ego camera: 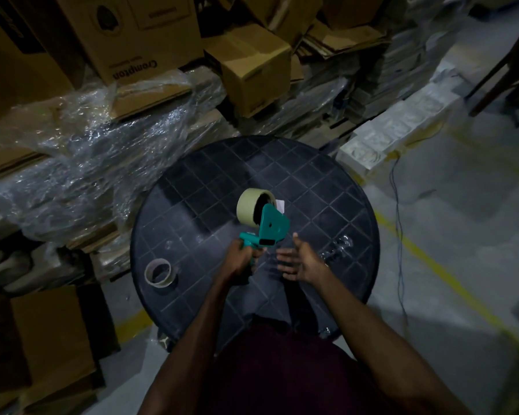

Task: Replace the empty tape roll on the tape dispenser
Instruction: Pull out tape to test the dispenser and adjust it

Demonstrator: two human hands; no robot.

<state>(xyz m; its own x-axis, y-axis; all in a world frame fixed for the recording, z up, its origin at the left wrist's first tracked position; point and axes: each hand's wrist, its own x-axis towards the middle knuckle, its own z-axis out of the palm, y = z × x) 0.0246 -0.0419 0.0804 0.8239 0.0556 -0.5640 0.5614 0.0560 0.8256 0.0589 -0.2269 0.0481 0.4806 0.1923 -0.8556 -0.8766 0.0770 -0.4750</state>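
Observation:
My left hand (239,260) grips the handle of a teal tape dispenser (271,227), held above a round dark table (336,205). A full beige tape roll (249,205) sits on the dispenser's hub at its far end. My right hand (300,259) hovers just right of the dispenser, palm up, fingers spread, holding nothing. An empty cardboard tape core (158,272) lies on the table near its left edge, apart from both hands.
Cardboard boxes (252,67) and plastic-wrapped stacks (102,163) crowd the far side and left of the table. A white foam block (402,130) lies at the right rear. A cable (397,211) and yellow floor lines (438,271) run along the concrete floor on the right.

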